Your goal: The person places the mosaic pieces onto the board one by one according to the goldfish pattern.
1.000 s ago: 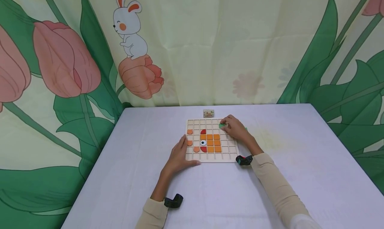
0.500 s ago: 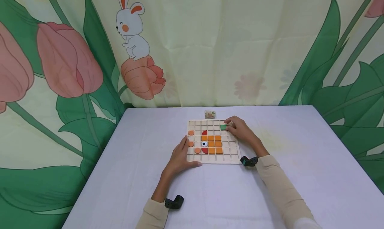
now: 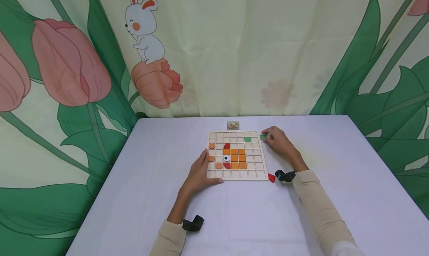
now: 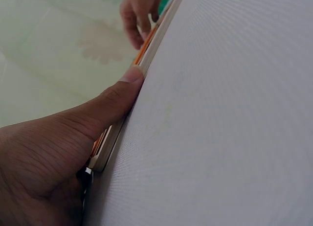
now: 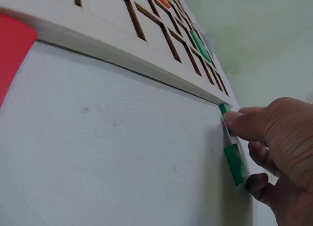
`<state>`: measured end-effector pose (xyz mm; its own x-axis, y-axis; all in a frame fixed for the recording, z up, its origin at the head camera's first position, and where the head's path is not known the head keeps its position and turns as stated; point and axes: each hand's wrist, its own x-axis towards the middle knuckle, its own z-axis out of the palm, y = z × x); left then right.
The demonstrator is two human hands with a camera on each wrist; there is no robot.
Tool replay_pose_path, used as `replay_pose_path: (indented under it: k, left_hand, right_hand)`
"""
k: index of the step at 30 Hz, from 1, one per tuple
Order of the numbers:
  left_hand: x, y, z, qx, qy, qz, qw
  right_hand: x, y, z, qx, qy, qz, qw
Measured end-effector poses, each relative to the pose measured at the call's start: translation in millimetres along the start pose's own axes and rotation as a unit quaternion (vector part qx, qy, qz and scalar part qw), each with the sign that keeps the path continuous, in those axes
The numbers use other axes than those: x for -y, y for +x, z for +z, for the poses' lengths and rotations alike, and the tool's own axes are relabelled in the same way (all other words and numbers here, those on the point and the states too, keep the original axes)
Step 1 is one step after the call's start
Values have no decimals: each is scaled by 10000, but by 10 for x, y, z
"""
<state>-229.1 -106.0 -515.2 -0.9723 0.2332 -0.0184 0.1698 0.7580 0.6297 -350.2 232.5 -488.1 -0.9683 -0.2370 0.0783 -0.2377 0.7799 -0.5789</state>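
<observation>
A wooden grid board (image 3: 254, 170) lies on the table with orange squares (image 3: 234, 158), red quarter-round pieces (image 3: 226, 146), light orange discs (image 3: 219, 166), an eye disc (image 3: 226, 158) and one green square (image 3: 247, 139) in its cells. My left hand (image 3: 198, 173) rests at its near left corner, fingers straight along the left edge, thumb against the front edge. Off the far right corner, my right hand (image 3: 278, 139) pinches a green tile (image 5: 225, 109) between thumb and forefinger. A second green tile (image 5: 235, 163) lies on the table by its lower fingers.
A red piece (image 3: 272, 178) lies beside the board's near right corner. Behind the board stands a small picture card (image 3: 232, 125). White cloth covers the table (image 3: 234, 218), and a printed curtain (image 3: 214, 54) hangs behind it.
My right hand has left the green square in its cell and moved right, off the board, to another green tile. The red piece now shows beside the board. My left hand stays put.
</observation>
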Motion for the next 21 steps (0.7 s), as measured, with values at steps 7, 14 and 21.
replay_pose_path:
  k: [7, 14, 21]
  left_hand:
    - [-2, 21, -9, 9, -25, 37, 10000]
    - [-15, 28, -32, -19, -52, 60, 10000]
    - [-6, 8, -23, 23, -7, -1, 10000]
  right_hand:
    - [-56, 26, 18, -21, -180, 109, 9998]
    - [-22, 6, 26, -11, -125, 159, 9998]
    - [-25, -22, 61, 72, -39, 243, 9997]
